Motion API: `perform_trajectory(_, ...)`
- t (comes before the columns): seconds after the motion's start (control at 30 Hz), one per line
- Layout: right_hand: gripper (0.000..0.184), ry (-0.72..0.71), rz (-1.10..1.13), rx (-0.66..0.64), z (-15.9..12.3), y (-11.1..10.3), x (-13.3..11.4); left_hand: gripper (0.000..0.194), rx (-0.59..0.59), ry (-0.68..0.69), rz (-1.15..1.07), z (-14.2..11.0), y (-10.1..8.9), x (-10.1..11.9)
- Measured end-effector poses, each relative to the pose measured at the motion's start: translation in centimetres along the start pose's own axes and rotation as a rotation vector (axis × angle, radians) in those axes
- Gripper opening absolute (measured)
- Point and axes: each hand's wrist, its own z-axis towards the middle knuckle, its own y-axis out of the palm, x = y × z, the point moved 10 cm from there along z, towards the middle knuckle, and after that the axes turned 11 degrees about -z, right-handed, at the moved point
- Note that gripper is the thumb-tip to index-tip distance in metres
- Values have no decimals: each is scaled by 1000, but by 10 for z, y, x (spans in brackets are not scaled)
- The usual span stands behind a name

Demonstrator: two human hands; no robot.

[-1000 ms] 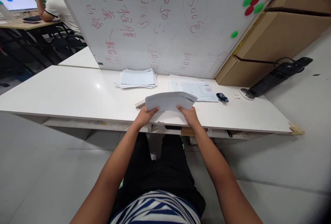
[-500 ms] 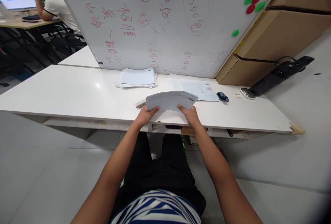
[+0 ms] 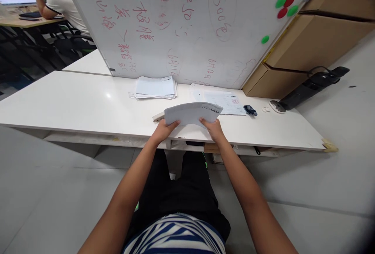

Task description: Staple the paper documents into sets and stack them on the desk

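Observation:
Both of my hands grip a bent sheaf of white paper (image 3: 190, 114) above the front of the white desk. My left hand (image 3: 164, 129) is closed on its left lower corner, thumb on the near face. On the right lower corner my right hand (image 3: 214, 129) is closed the same way. Dark print reading "PONY" shows near the sheaf's right top edge. Just behind its left side a small beige object (image 3: 158, 117) is partly hidden. Farther back lies a stack of papers (image 3: 155, 86), and to the right rest printed sheets (image 3: 225, 103) with a red stamp.
A whiteboard (image 3: 187, 23) with red writing stands along the desk's (image 3: 73, 105) back. At right are a dark clip-like item (image 3: 250, 110), a mouse (image 3: 277, 106), a black bottle (image 3: 316, 86) and cardboard boxes (image 3: 299, 43). A person (image 3: 64, 4) sits at far left.
The view has shifted slightly, so the desk and its things sit a little further left. Both hands keep their hold on the paper sheaf, nearly still.

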Motion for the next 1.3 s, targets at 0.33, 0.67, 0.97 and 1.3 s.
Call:
perform_trajectory(0.33,46,56,-129,16,-13,-2,2,43,1,6,6,1,0,-3)
perform_trajectory(0.67,46,0,-88,61,-9,-5,7,42,7,34,-10,1,1,-2)
perform_trajectory(0.97,49,19,83,411,-4,-36,25,35,314,401,563,-3,-41,50)
perform_trajectory(1.3,36,24,-191,247,7,-21,19,48,161,351,897,28,-42,15)
